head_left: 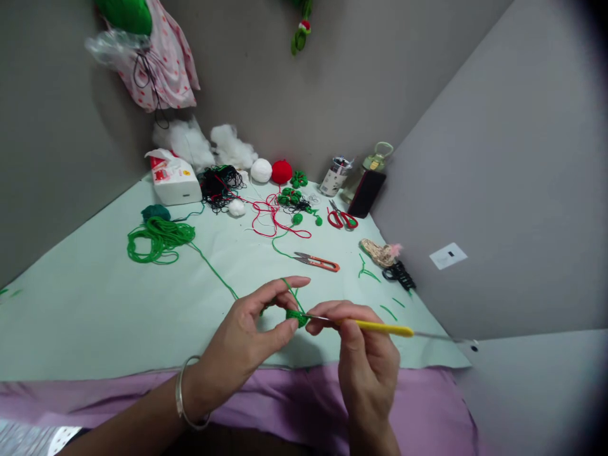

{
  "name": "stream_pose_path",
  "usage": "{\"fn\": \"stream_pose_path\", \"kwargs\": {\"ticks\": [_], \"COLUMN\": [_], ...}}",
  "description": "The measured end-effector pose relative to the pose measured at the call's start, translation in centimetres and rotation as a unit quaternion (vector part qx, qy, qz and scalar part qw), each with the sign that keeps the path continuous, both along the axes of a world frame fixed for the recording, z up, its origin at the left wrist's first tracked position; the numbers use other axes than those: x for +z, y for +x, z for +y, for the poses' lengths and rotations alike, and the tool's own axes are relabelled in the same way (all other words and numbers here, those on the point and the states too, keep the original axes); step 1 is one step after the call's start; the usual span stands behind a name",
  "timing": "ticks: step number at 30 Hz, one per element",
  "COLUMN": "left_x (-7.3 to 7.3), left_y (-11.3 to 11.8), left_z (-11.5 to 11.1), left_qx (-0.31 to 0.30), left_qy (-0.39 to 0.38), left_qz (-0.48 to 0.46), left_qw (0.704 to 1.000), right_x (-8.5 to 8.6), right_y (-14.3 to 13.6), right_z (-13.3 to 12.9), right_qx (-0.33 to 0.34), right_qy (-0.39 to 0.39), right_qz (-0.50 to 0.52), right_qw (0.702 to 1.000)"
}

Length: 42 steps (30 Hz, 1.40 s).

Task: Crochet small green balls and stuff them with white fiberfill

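Observation:
Between thumb and fingers, my left hand (242, 329) pinches a small green crochet piece (297, 316). Green yarn loops over its raised index finger and runs back to a loose green yarn skein (161, 239) at the left. My right hand (363, 348) is closed around the yellow handle of a crochet hook (387, 327). The hook's metal tip meets the green piece. Orange thread snips (317, 262) lie just beyond my hands. A silver bangle circles my left wrist.
At the back are a tissue pack (175, 180), black yarn (219, 188), a white yarn ball (261, 170), a red yarn ball (282, 171) and red-handled scissors (342, 218). A phone (367, 194) leans against a bottle (375, 161). A black hair clip (399, 275) lies at right.

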<state>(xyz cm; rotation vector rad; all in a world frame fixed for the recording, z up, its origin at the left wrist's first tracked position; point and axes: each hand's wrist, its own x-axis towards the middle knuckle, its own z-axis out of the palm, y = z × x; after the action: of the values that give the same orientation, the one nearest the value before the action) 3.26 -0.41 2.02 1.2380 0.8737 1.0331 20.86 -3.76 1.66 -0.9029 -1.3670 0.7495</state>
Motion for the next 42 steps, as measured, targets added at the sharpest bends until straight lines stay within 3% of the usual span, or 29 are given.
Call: {"fn": "stream_pose_path", "kwargs": {"ticks": [6, 9, 11, 13, 15, 17, 19, 22, 24, 27, 31, 33, 35, 38, 42], "left_x": [0.4, 0.3, 0.1, 0.0, 0.0, 0.1, 0.3, 0.4, 0.3, -0.1, -0.2, -0.1, 0.0, 0.1, -0.2], "left_y": [0.2, 0.4, 0.5, 0.7, 0.8, 0.8, 0.8, 0.7, 0.9, 1.3, 1.6, 1.4, 1.2, 1.0, 1.0], "left_z": [-0.3, -0.5, -0.6, -0.5, -0.3, 0.1, 0.4, 0.4, 0.1, -0.2, -0.1, 0.3, 0.6, 0.6, 0.1], "left_qx": [0.049, 0.071, 0.066, 0.016, -0.048, -0.072, -0.06, -0.069, -0.079, -0.052, -0.063, -0.082, -0.083, -0.07, -0.084], "left_qy": [0.103, 0.115, 0.064, -0.047, -0.169, -0.238, -0.243, -0.208, -0.186, -0.152, -0.207, -0.26, -0.277, -0.232, -0.154], "left_qz": [0.072, 0.077, 0.043, -0.046, -0.152, -0.219, -0.236, -0.227, -0.215, -0.199, -0.236, -0.26, -0.265, -0.242, -0.178], "left_qw": [0.991, 0.988, 0.995, 0.998, 0.973, 0.943, 0.939, 0.949, 0.955, 0.967, 0.947, 0.926, 0.92, 0.939, 0.968], "right_x": [-0.3, -0.4, -0.8, -1.3, -1.8, -1.8, -1.4, -0.6, -0.5, -1.1, -1.9, -1.7, -1.2, -0.6, -0.7], "right_y": [0.5, 0.4, 0.3, 0.1, -0.1, -0.2, -0.3, -0.5, -0.7, -0.7, -0.5, -0.3, -0.2, -0.3, -0.4], "right_z": [-0.6, -0.4, -0.2, -0.2, -0.2, -0.1, 0.1, 0.6, 0.7, 0.3, -0.2, -0.1, 0.3, 0.8, 1.1], "right_qx": [-0.018, -0.055, -0.098, -0.136, -0.161, -0.162, -0.128, -0.045, -0.027, -0.072, -0.175, -0.176, -0.146, -0.07, -0.028], "right_qy": [0.115, 0.164, 0.208, 0.233, 0.229, 0.191, 0.117, 0.035, 0.026, 0.066, 0.162, 0.158, 0.12, 0.045, -0.006], "right_qz": [-0.136, -0.249, -0.349, -0.376, -0.336, -0.242, -0.083, 0.05, 0.036, -0.066, -0.229, -0.198, -0.094, 0.051, 0.04], "right_qw": [0.984, 0.953, 0.909, 0.886, 0.899, 0.937, 0.981, 0.997, 0.999, 0.993, 0.944, 0.951, 0.977, 0.995, 0.999]}}
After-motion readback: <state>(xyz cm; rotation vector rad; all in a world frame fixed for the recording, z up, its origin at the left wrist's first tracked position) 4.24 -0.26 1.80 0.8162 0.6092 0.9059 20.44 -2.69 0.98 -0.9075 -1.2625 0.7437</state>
